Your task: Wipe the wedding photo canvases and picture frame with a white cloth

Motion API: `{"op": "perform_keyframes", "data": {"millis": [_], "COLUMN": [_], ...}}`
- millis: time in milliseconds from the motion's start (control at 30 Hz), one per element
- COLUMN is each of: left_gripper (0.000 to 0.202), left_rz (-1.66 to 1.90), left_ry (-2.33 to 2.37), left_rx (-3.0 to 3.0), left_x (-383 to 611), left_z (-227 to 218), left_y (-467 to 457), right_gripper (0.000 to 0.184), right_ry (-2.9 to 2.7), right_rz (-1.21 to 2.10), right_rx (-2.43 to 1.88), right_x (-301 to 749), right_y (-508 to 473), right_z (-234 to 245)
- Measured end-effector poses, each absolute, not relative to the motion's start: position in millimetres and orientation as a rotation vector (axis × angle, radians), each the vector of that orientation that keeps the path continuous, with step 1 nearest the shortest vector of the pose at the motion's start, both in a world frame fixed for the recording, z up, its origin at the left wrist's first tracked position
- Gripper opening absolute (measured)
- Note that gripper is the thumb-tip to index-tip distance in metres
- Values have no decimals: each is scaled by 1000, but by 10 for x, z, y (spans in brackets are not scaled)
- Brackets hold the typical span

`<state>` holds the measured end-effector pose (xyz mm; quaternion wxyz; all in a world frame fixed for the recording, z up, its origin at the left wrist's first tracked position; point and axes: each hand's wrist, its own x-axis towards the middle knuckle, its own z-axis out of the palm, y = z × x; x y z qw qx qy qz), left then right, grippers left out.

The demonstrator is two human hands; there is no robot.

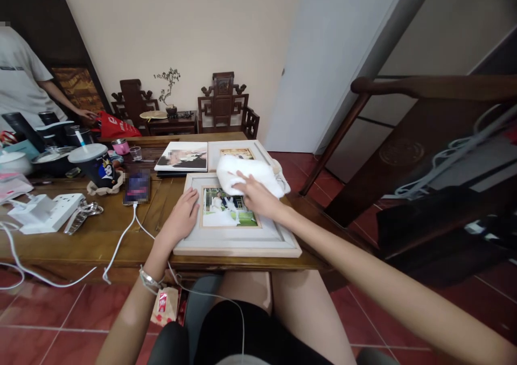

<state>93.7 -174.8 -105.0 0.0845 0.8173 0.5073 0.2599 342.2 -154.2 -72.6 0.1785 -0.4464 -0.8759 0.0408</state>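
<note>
A light-coloured picture frame (238, 251) lies flat on the wooden table in front of me, holding a photo (230, 206) of a couple on grass. On the frame's left border rests my left hand (183, 218), its fingers stretched out flat. My right hand (258, 195) grips a bunched white cloth (238, 170) over the frame's upper right part, hiding that corner. Behind it lies a second frame (216, 147), partly covered by the cloth. A photo book (181, 156) sits to its left.
Left on the table are a charging phone (136, 186), a lidded dark cup (99, 166), a power strip (52, 213) and a hair clip (84, 216). A white cable (120, 241) hangs over the front edge. Another person (24, 74) stands far left, a hand near a red bag (117, 125).
</note>
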Motion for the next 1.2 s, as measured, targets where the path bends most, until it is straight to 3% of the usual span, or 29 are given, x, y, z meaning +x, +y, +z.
{"op": "perform_keyframes", "data": {"millis": [267,500,667,1000,1200], "left_gripper": [45,46,47,45,42], "left_rz": [826,827,807,835,882], "left_ry": [1500,1521,1528,1476,1447], "left_rx": [2440,2436,2463,2460,2473], "left_x": [930,947,941,911,891], "left_z": [-1091,-1113,-1097,-1072,-1094], "left_y": [-1730,-1731,-1726,-1716,-1691], "right_gripper": [64,59,59,70,64], "right_ry": [-2695,-2826,-2875,-2691,-2840], "right_rz": [5,454,641,-47,-105], "right_rx": [-1379,-1257,-1183,-1295,-1372], "right_x": [3255,3351,3199,3019,2874], "right_y": [-1653,-2552,-2673,-1411,-1479], "right_z": [-633,-211,-84,-561,-520]}}
